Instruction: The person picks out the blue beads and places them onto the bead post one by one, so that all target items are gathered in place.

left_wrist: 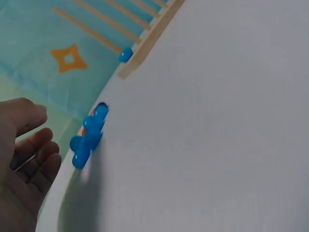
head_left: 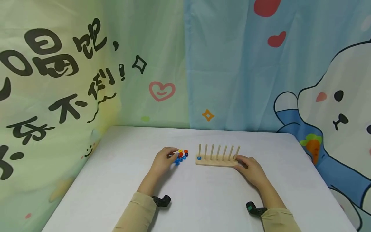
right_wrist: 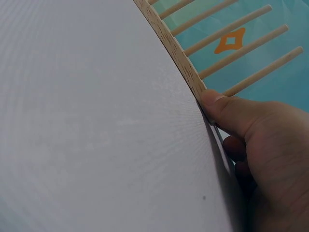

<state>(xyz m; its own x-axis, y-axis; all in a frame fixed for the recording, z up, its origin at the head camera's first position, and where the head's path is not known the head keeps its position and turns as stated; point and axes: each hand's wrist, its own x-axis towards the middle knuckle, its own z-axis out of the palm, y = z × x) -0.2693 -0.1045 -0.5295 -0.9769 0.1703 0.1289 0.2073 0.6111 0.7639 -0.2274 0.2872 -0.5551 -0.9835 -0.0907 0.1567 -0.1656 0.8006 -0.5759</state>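
A wooden peg board [head_left: 215,163] with several upright pegs stands on the table. One blue bead [head_left: 199,158] sits at the foot of its leftmost peg. My right hand [head_left: 252,169] grips the board's right end, the thumb [right_wrist: 219,105] pressing on the near edge. To the left, my left hand [head_left: 162,160] hovers beside a small group of loose beads, its fingers loosely bent and nothing visible between them in the left wrist view. The group includes blue beads [head_left: 177,163], red-orange beads [head_left: 186,151], a yellow bead [head_left: 180,150] and a dark bead [head_left: 186,154]. The left hand partly hides the group.
The white table [head_left: 197,196] reaches back to a printed curtain [head_left: 217,64]. Black wrist cameras are strapped on the left wrist [head_left: 162,201] and the right wrist [head_left: 255,209]. A short gap of tabletop separates the loose beads from the board.
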